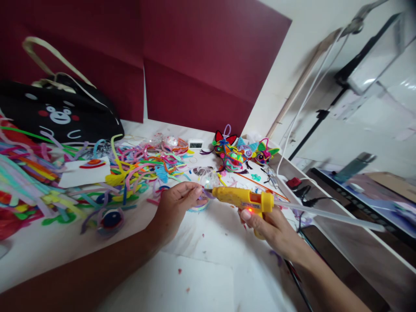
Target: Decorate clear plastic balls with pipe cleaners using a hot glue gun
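Observation:
My right hand (260,223) is wrapped round the handle of a yellow hot glue gun (238,197). A red light glows on its side, and a long glue stick (325,211) juts from its back. The gun's nozzle points left, right at the fingertips of my left hand (183,197). Those fingers are pinched on a small purple piece that looks like pipe cleaner (208,195); its full shape is hidden by the fingers. Behind the nozzle sits a clear plastic ball (209,178). Whether the nozzle touches the purple piece, I cannot tell.
Heaps of coloured pipe cleaners (143,167) cover the table's left side, beside a black bag (65,115). Finished pipe-cleaner ornaments (234,156) stand at the back near a small digital clock (195,144). On the right lie a dark phone-like slab (338,268) and cables (308,199).

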`<state>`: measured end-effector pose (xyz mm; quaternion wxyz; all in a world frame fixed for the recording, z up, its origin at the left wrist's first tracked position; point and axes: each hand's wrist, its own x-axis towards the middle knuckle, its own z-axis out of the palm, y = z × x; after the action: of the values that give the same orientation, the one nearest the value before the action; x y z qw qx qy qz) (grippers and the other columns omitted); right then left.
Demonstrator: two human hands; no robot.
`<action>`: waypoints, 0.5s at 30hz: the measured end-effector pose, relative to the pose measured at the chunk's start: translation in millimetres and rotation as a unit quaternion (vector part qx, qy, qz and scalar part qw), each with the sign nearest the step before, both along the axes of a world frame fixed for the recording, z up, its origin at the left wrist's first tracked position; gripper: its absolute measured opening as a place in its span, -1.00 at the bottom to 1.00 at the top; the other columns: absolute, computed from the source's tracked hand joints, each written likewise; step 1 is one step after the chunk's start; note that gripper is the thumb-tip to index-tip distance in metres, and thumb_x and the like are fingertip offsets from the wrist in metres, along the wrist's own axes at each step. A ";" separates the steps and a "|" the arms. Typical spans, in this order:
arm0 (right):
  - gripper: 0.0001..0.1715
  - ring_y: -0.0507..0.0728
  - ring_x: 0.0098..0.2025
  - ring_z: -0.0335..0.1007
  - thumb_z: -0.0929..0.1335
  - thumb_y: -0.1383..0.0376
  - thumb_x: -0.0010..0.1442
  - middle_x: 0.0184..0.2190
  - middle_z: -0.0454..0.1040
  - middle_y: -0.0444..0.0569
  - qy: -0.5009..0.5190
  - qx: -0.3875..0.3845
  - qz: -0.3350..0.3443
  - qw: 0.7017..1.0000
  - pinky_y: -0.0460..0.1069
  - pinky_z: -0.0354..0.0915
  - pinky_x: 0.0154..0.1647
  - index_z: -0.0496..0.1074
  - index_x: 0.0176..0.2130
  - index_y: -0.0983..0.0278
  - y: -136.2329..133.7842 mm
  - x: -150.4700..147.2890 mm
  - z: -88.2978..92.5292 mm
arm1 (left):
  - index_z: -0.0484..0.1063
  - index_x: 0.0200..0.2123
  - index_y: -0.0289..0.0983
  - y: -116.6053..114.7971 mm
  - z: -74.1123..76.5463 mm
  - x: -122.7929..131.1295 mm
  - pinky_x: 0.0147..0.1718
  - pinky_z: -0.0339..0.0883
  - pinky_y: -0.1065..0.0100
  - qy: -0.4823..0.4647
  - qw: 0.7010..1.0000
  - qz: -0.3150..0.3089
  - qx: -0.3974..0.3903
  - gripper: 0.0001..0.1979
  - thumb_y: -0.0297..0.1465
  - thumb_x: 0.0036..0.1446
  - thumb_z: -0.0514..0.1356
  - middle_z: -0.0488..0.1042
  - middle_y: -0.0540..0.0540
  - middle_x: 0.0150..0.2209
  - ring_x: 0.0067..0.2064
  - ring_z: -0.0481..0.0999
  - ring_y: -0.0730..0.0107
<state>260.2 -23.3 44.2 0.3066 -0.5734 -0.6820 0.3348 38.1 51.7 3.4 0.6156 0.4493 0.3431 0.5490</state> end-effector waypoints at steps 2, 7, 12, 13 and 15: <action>-0.44 0.05 -0.47 0.15 0.25 -0.17 0.27 -0.49 0.28 -0.13 -0.003 -0.005 0.005 1.000 -0.06 0.11 -0.49 0.39 -0.33 0.25 -0.1 0.5 -0.6 | 0.60 -0.35 -0.31 0.0 0.1 -0.1 -0.19 0.52 0.21 -0.002 1.000 -0.004 -0.002 -0.68 -0.18 -0.08 0.43 0.63 -0.13 -0.37 -0.29 0.62 0.21; -0.50 0.13 -0.33 0.31 0.27 -0.12 0.29 -0.38 0.42 -0.03 -0.041 0.031 0.020 0.998 -0.04 0.23 -0.40 0.46 -0.22 0.24 -1.7 1.1 1.0 | 0.58 -0.36 -0.32 0.4 -0.4 0.2 -0.18 0.53 0.20 -0.016 1.000 -0.007 -0.011 -0.69 -0.20 -0.07 0.43 0.61 -0.11 -0.37 -0.29 0.59 0.24; -0.59 0.20 -0.24 0.39 0.29 -0.05 0.29 -0.28 0.48 0.00 -0.067 0.086 0.035 0.993 0.04 0.34 -0.26 0.46 -0.20 0.21 -2.6 -1.8 3.9 | 0.59 -0.37 -0.32 1.3 -1.2 0.8 -0.18 0.54 0.14 -0.032 0.999 -0.007 -0.011 -0.71 -0.21 -0.07 0.42 0.59 -0.09 -0.36 -0.27 0.58 0.23; -0.61 0.19 -0.25 0.39 0.29 -0.04 0.30 -0.29 0.48 0.00 -0.071 0.099 0.045 0.992 0.05 0.33 -0.26 0.45 -0.21 0.21 -2.2 -3.1 4.8 | 0.58 -0.38 -0.31 1.3 -0.9 1.0 -0.18 0.54 0.13 -0.035 0.999 -0.005 -0.012 -0.72 -0.22 -0.07 0.42 0.59 -0.09 -0.36 -0.27 0.58 0.23; -0.64 0.17 -0.30 0.37 0.28 -0.01 0.32 -0.33 0.46 -0.03 -0.087 0.122 0.064 0.987 0.03 0.30 -0.31 0.41 -0.24 0.21 -1.1 -5.6 6.6 | 0.57 -0.39 -0.32 1.0 0.3 1.6 -0.18 0.54 0.12 -0.042 0.999 0.001 -0.018 -0.72 -0.23 -0.09 0.43 0.58 -0.08 -0.36 -0.26 0.58 0.22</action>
<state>254.6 -24.4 50.8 0.2914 -0.5136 -0.7774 0.2167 39.6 52.6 3.7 0.6370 0.4145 0.3269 0.5618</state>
